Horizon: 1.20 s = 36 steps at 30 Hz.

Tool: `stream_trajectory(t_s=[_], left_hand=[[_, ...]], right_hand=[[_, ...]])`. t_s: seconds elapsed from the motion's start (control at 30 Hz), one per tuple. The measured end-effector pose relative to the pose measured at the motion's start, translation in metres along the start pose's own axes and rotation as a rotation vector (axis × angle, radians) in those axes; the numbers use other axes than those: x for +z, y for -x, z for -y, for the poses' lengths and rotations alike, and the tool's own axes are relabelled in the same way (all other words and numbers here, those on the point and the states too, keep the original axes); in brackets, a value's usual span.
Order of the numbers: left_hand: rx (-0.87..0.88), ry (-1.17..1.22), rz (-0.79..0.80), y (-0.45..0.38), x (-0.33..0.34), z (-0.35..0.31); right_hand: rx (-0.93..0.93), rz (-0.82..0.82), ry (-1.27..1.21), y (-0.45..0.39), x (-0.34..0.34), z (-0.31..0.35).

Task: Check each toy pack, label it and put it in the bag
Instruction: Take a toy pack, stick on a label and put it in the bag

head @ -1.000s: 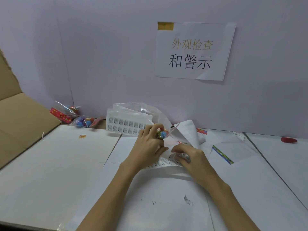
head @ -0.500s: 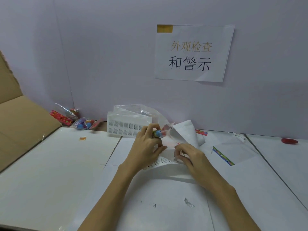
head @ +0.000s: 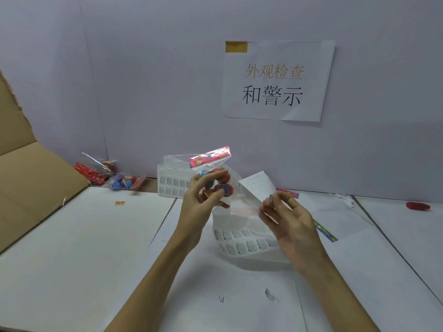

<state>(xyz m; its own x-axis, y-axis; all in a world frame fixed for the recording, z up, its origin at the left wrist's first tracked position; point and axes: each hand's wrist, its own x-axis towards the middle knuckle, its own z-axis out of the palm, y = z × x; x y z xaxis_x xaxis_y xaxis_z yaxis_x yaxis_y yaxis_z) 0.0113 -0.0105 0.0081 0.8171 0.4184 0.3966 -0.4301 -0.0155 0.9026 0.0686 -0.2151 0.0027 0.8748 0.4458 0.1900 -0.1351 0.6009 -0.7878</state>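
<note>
We have lifted the toy pack (head: 212,182) off the desk (head: 72,248) in our left hand (head: 203,200), fingers curled round it; our right hand (head: 285,216) pinches a peeled label (head: 270,198) just beside it, ready to stick.

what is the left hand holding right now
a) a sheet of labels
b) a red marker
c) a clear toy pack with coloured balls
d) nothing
c: the left hand grips a clear toy pack of coloured balls, raised above the table.
</note>
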Motion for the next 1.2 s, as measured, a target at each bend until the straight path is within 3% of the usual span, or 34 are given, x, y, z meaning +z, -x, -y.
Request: stream_trajectory(t_s=[0.13, 0.37, 0.5, 0.63, 0.97, 1.2], left_hand=[[0.034, 0.028, 0.055, 0.009, 0.014, 0.000], [0.035, -0.090, 0.154, 0.011, 0.016, 0.003], [0.056, -0.172, 0.198, 0.014, 0.020, 0.005], [0.046, -0.107, 0.227, 0.014, 0.022, 0.003], [0.179, -0.297, 0.246, 0.014, 0.021, 0.008], [0.186, -0.238, 0.232, 0.015, 0.023, 0.006]], right_hand=[[-0.027, 0.001, 0.107, 0.001, 0.003, -0.002], [-0.137, 0.015, 0.509, 0.004, 0.003, -0.008], [-0.125, 0.011, 0.614, 0.006, 0.004, -0.011], [-0.142, -0.048, 0.644, 0.005, 0.004, -0.013], [-0.129, -0.102, 0.657, 0.005, 0.006, -0.017], [-0.109, -0.145, 0.598, 0.003, 0.008, -0.018]])
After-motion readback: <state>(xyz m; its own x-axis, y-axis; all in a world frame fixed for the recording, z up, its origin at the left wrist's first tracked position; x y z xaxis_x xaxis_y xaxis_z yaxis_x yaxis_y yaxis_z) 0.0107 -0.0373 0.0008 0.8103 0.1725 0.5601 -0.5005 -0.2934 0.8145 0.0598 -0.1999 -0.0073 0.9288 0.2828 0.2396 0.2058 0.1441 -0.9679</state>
